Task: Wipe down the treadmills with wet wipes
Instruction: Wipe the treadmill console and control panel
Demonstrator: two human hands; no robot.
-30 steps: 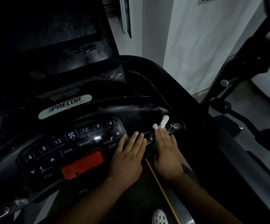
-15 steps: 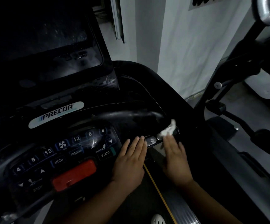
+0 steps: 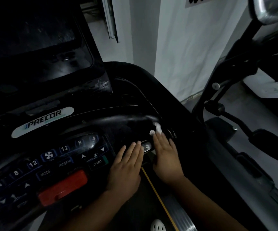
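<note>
I read PRECOR on the white badge (image 3: 42, 121) of the treadmill console (image 3: 118, 121), 4, 8, 12 on two rows of number keys (image 3: 64, 148), MODE key (image 3: 45, 173), PROGRAM key (image 3: 65, 163), START key (image 3: 97, 163), tiny SPEED label (image 3: 89, 160) above it

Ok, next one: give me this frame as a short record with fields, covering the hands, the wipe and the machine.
setting: dim room, Precor treadmill console
left hand: flat, fingers straight, resting on the console edge right of the START button
right hand: flat, fingertips pressing the wet wipe
wet wipe: white, bunched, on the glossy black bar right of the keypad
red stop button: left of both hands, not touched
nearby: another machine's frame on the right
</note>
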